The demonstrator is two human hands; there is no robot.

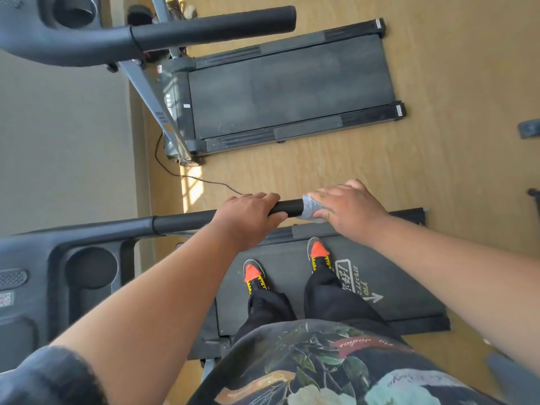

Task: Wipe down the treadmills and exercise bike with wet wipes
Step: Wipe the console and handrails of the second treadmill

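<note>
Fingers (264, 197) of the left hand (248, 214) curl over the near treadmill's handrail (287, 206), steadying it, while the right hand (349, 209) wraps a wet wipe (309, 207) around the rail's end; the handrail-wiping step appears underway, and next likely calls for drawing the wipe along the bar.

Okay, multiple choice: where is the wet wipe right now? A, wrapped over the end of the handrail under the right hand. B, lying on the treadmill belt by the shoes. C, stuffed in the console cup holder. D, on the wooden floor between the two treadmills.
A: the right hand presses the wet wipe around the end of the handrail, while the left hand grips the same rail beside it.
</note>
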